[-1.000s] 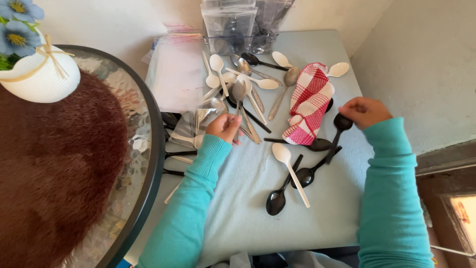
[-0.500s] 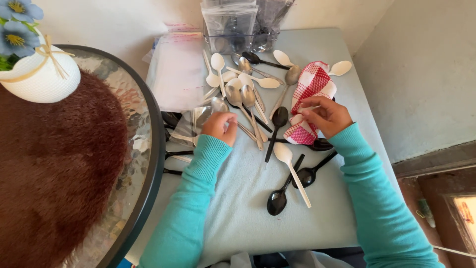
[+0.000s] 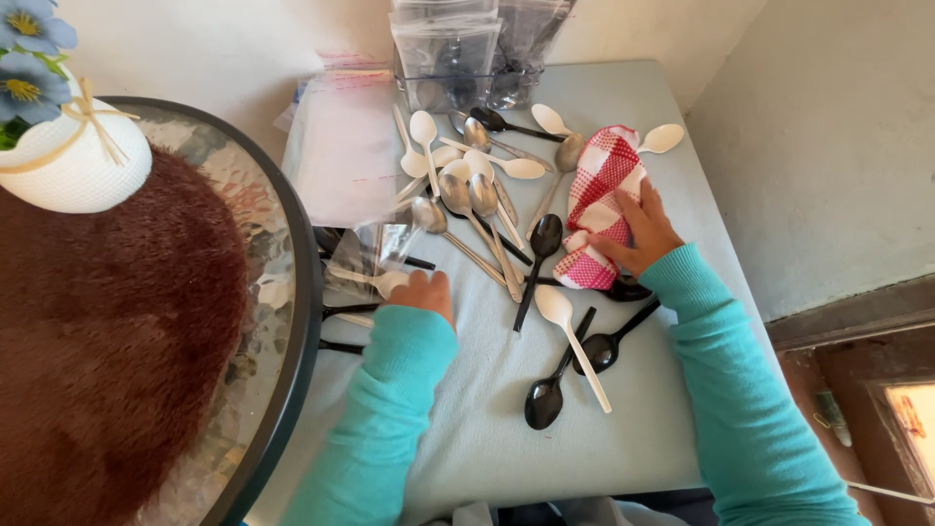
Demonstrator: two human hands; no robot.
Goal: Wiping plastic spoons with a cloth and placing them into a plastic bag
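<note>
1. right hand point(image 3: 638, 234) lies flat, fingers spread, pressing the red-white checked cloth point(image 3: 601, 195) onto the worktop point(image 3: 467, 429); no closed grip, cloth sits under the fingers and palm.
2. left hand point(image 3: 424, 290) is at the clear plastic bags point(image 3: 365, 255) by the worktop's left edge, touching a white spoon point(image 3: 378, 280); cannot tell whether the grip is closed on it.
3. black spoon point(image 3: 539, 253) lies free between the hands, just left of the cloth.
4. metal spoons point(image 3: 472, 209) are piled beyond it, touching neither hand.
</note>
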